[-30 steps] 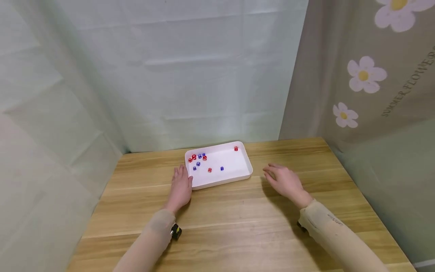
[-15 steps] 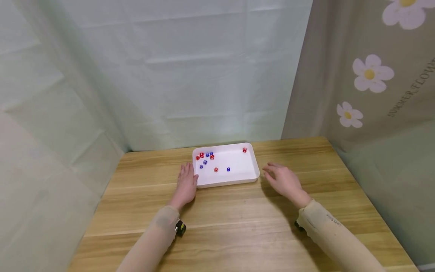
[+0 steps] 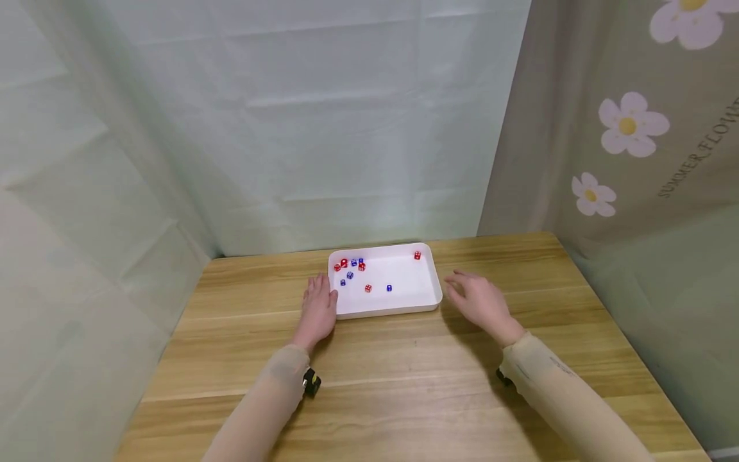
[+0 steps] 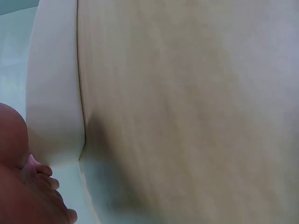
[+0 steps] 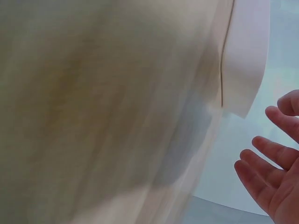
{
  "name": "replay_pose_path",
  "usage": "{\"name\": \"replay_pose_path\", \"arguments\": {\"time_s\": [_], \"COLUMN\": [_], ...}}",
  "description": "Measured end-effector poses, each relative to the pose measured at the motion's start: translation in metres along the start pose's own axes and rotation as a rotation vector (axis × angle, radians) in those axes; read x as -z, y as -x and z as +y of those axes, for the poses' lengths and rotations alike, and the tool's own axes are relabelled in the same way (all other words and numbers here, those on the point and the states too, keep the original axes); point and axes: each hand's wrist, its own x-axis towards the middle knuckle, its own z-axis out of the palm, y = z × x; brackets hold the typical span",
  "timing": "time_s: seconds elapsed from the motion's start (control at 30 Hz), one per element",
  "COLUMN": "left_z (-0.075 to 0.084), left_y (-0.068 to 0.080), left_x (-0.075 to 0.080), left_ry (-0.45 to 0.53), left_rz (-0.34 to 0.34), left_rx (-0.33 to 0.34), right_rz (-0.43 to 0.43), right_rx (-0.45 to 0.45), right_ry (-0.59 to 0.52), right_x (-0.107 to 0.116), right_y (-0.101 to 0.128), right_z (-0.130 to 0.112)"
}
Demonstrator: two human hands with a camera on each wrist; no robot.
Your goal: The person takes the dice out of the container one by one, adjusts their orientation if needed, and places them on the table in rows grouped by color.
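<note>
The left hand (image 3: 317, 310) lies with its fingers extended along the left end of the white tray (image 3: 398, 273), its thumb overlapping the rim near the front corner; whether it presses there I cannot tell. The right hand (image 3: 480, 303) is free, its fingers apart and gently bent, just beside the tray's right end. The tray sits near the far edge of the table (image 3: 381, 385): a smooth, shallow rectangle with low walls and rounded corners. Inside are five red dice (image 3: 368, 289) and five blue dice (image 3: 389, 288), small cubes with pale spots, most of them gathered towards the left. The tabletop has streaky yellow-brown wood grain. Behind hangs a creased, pale green cloth (image 3: 346, 128), beside a grey-brown curtain (image 3: 537, 160) printed with white flowers (image 3: 627, 126).
</note>
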Motion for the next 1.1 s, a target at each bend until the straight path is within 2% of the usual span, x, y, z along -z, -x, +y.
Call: {"name": "replay_pose_path", "arguments": {"time_s": [0.17, 0.3, 0.43, 0.57, 0.77, 0.97, 1.1], "left_z": [0.006, 0.009, 0.013, 0.018, 0.021, 0.029, 0.024], "left_y": [-0.006, -0.009, -0.011, -0.011, -0.012, -0.016, -0.017], "left_x": [0.001, -0.003, -0.005, -0.006, -0.014, -0.017, -0.022], "left_ry": [-0.050, -0.105, -0.134, -0.142, -0.146, -0.148, -0.168], "left_rz": [0.020, 0.008, -0.010, -0.027, -0.055, -0.051, -0.056], "left_rx": [0.009, 0.036, 0.035, 0.019, 0.040, 0.032, 0.012], "right_rz": [-0.026, -0.063, -0.070, -0.071, -0.091, -0.083, -0.094], "right_rx": [-0.053, -0.103, -0.132, -0.139, -0.154, -0.171, -0.173], "right_ry": [-0.014, -0.024, -0.023, 0.022, 0.099, 0.150, 0.168], "right_x": [0.000, -0.005, -0.010, -0.016, -0.022, -0.025, -0.032], "right_y": [-0.016, -0.031, -0.045, -0.057, -0.070, -0.080, -0.080], "right_z": [-0.006, -0.008, -0.008, -0.005, 0.000, 0.009, 0.011]}}
